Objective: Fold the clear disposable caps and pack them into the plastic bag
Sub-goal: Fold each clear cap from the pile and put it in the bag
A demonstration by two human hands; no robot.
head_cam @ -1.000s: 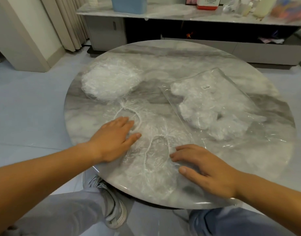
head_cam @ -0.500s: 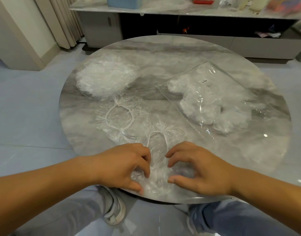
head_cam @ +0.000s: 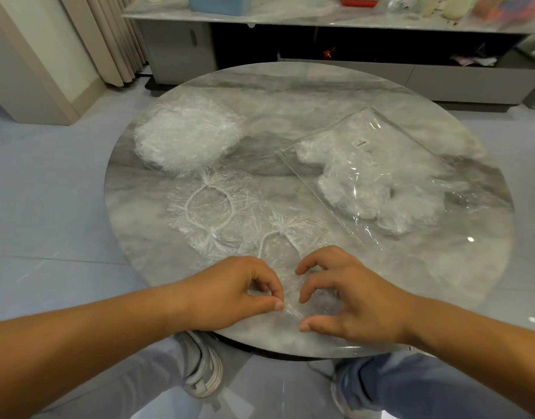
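Moved: both hands, flat a second before, drew back to the table (head_cam: 426,282) edge | left hand (head_cam: 236,293): thumb and forefinger pinched the near cap (head_cam: 290,229) | right hand (head_cam: 350,294): fingers curled, thumb apart, grip unclear | plastic bag (head_cam: 381,164): far right | fold likely wanted even lift, taut film.

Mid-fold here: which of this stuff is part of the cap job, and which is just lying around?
Job: near cap, pinched by left hand, right hand on it; spread cap; cap pile; plastic bag.
Lying about: blue tub, red-lidded box, bottles on the back shelf.
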